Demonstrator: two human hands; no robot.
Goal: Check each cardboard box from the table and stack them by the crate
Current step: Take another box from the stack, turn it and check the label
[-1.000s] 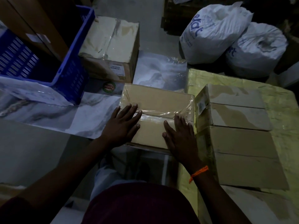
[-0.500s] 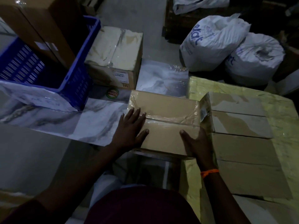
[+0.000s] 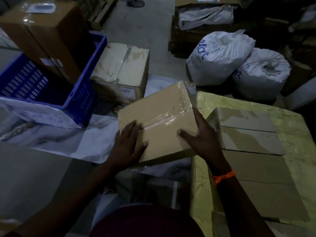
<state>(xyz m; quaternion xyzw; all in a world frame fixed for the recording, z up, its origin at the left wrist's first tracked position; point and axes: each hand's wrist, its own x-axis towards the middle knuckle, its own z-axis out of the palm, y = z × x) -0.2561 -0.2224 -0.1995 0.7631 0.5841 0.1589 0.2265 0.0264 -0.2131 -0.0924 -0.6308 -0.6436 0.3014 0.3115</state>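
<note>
A person's left hand [image 3: 127, 146] presses flat, fingers straight, on the near-left top of a taped cardboard box [image 3: 159, 113] as the right hand [image 3: 203, 139] grips its right edge, thumb on top. The box sits skewed between blue crate [image 3: 82, 103] and table [image 3: 292, 122], its seam running near left to far right. A tall brown carton [image 3: 44, 36] stands in the crate.

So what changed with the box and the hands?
The right hand slid off the top and now grips the taped box by its right edge; the box has turned askew. The left hand stays flat on top. The boxes on the table, blue crate and white sacks stayed put.
</note>
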